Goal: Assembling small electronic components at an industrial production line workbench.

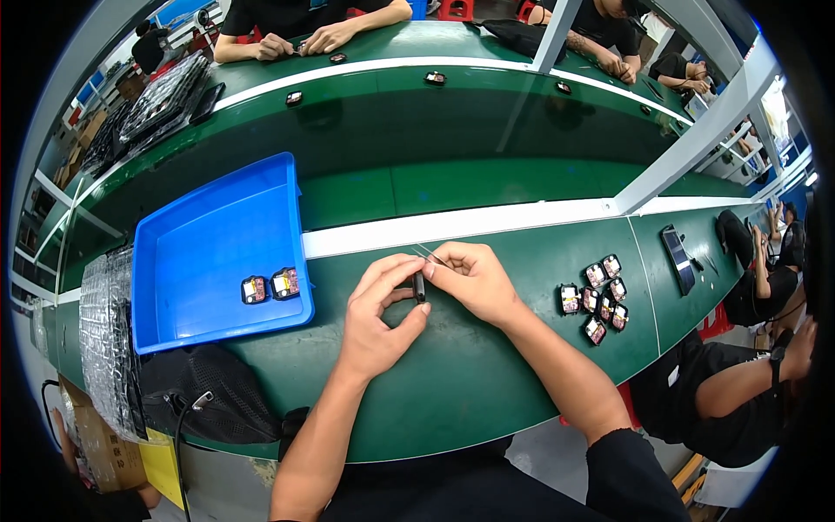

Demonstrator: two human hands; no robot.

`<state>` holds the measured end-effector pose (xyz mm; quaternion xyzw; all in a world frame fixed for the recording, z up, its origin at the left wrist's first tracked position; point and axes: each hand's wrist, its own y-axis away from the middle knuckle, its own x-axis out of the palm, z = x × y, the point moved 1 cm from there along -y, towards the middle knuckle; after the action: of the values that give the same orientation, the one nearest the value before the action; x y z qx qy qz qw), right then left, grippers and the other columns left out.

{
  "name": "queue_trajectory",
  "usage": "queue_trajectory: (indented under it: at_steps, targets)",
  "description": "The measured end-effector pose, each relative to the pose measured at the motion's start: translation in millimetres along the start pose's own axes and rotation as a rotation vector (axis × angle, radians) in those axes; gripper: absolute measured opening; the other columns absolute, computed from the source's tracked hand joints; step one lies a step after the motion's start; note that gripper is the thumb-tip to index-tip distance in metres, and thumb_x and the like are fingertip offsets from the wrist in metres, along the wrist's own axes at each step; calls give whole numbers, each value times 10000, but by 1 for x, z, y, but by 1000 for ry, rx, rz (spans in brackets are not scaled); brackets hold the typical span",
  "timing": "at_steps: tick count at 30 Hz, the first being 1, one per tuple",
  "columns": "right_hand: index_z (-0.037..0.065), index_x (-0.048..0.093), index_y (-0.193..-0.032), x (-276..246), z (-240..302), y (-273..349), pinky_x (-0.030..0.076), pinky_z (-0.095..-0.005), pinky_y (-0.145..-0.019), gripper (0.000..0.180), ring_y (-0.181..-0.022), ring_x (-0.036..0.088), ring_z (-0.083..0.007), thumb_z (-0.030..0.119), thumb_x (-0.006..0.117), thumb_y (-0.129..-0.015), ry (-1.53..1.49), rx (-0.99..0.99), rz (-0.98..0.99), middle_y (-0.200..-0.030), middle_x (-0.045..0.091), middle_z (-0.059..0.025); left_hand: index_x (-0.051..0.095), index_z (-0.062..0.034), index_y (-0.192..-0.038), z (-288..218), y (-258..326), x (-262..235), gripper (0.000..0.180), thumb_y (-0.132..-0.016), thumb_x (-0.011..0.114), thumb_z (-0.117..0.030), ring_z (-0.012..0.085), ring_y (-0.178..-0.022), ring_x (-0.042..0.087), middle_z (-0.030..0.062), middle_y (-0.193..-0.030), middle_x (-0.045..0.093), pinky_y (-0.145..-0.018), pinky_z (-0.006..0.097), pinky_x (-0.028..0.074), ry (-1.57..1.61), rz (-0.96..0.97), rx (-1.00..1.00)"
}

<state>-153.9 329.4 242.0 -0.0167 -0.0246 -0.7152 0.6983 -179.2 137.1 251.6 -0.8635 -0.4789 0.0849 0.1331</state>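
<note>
Over the middle of the green bench, my left hand point(370, 317) grips a small black device case point(419, 289) on edge between thumb and fingers. My right hand point(480, 283) is closed on thin metal tweezers point(426, 251), whose slim tips point up and left above the case. Its fingertips meet the case's upper end, and fingers hide part of both things. Right of my hands lies a cluster of several small black cases with exposed circuit boards point(606, 300). Two similar open cases point(284, 283) sit in the blue tray point(209, 217) to the left.
A black mesh bag point(209, 391) and bubble-wrapped stacks point(106, 339) lie left, beside the tray. Grey metal posts point(696, 130) rise at the right. Across the dark green belt point(365, 117), which carries several small devices, other people work. A black tablet-like device point(678, 259) lies far right.
</note>
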Motion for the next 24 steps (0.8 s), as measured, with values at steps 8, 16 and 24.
queue_trajectory:
  at_steps: [8, 16, 24]
  targets:
    - [-22, 710, -976, 0, 0, 0, 411, -219, -618, 121, -738, 522, 3, 90, 697, -1018, -46, 7, 35, -819, 648, 52, 655, -8, -1384, 0, 0, 0, 561, -841, 735, 110, 225, -1265, 638, 132, -1422, 566, -1018, 350, 599, 22, 0, -17]
    - [-16, 693, -958, -2, -4, -1, 406, -219, -621, 88, -724, 509, -1, 60, 692, -1002, -30, -5, 49, -798, 623, 54, 613, 28, -1398, 2, 1, -1, 565, -851, 708, 133, 228, -1257, 627, 126, -1439, 534, -1029, 352, 564, 55, 23, -37]
    - [-3, 664, -914, -3, -3, -1, 378, -224, -595, 100, -698, 478, -2, 51, 692, -993, -43, -28, 54, -765, 569, 70, 658, -2, -1365, 1, 0, 0, 553, -831, 726, 124, 228, -1268, 632, 133, -1425, 559, -1023, 359, 600, 71, 17, -36]
